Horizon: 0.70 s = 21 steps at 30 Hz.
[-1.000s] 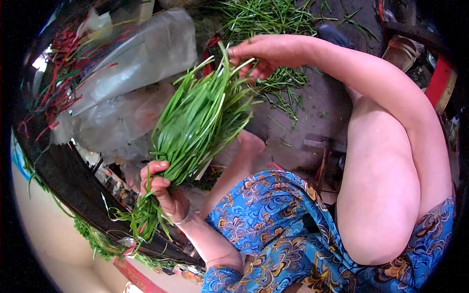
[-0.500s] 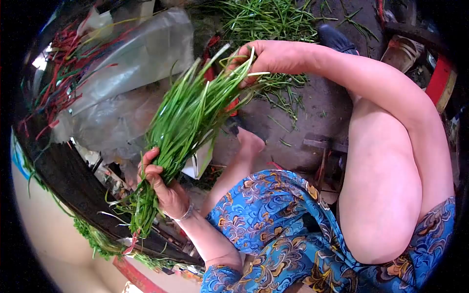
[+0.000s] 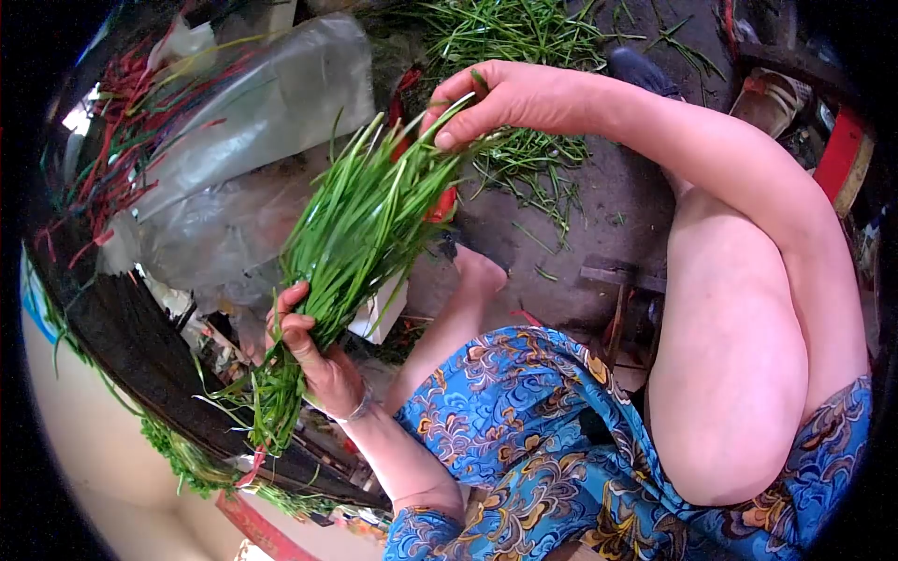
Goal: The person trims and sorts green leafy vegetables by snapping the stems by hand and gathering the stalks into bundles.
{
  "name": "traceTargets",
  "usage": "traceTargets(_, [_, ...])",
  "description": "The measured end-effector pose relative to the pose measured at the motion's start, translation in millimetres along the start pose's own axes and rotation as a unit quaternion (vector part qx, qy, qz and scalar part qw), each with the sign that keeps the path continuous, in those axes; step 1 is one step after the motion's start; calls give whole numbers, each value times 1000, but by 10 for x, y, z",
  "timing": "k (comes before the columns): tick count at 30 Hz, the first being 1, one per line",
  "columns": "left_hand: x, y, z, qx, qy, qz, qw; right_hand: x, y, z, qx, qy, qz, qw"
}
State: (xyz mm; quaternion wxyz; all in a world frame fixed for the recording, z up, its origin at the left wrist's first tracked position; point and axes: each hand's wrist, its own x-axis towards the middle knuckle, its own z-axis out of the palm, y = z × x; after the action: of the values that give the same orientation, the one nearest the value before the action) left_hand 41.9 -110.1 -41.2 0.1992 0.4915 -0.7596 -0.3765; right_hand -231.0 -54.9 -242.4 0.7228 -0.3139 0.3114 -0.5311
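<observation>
A long bunch of green chives (image 3: 365, 234) lies slantwise across the view, its leaves running from lower left to upper right. My left hand (image 3: 323, 369) is closed around the lower part, with a bracelet at the wrist. Below that hand the leaf tips hang loose, and a red tie (image 3: 256, 462) shows at their lower end. At the upper, pale stem end, my right hand (image 3: 482, 107) pinches some stalks between thumb and fingers. A short bit of green sticks up between its fingers.
Cut green stalks (image 3: 524, 37) are heaped on the dark floor (image 3: 543, 224) beyond my right hand. Red and coloured ties (image 3: 122, 131) hang at the left beside clear plastic bags (image 3: 281, 103). More greens (image 3: 182, 458) lie lower left. A dark shoe (image 3: 641, 70) stands near the heap.
My right hand has shifted slightly left and turned, its thumb now over the stem ends. The white ends that stuck out past it show less. My left hand has stayed in place.
</observation>
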Motion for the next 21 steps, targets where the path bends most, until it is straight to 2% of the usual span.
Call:
traceTargets(2, [-10, 8, 8, 1, 0, -1, 1000, -21, -7, 12, 3, 21, 17, 1000])
traceTargets(6, [-13, 46, 58, -47, 25, -18, 998, -10, 84, -56, -44, -7, 3, 999])
traceTargets(9, [0, -4, 15, -47, 28, -1, 998, -35, 124, -94, 73, -33, 18, 997])
traceTargets(10, [3, -21, -1, -32, 27, 13, 999, -45, 97, -89, 74, -33, 18, 997])
traceTargets(12, [-3, -21, -7, -25, 21, 11, 999, -51, 53, -60, 252, -60, -27, 966])
traceTargets(14, [-4, -16, 0, -18, 15, 9, 1000, -52, 15, -40, 260, -62, -40, 963])
traceTargets(16, [-12, -4, 15, -41, 19, -5, 999, -65, 6, -80, 321, -126, -27, 938])
traceTargets(18, [-11, 0, 21, -38, 21, -7, 999, -54, 26, -86, 337, -128, -26, 932])
traceTargets(20, [-14, -5, 22, -36, 23, -9, 999, -105, -53, -72, 404, -82, -39, 910])
traceTargets(21, [-15, -11, 18, -35, 17, -7, 999, -83, -63, -104, 418, -96, -52, 902])
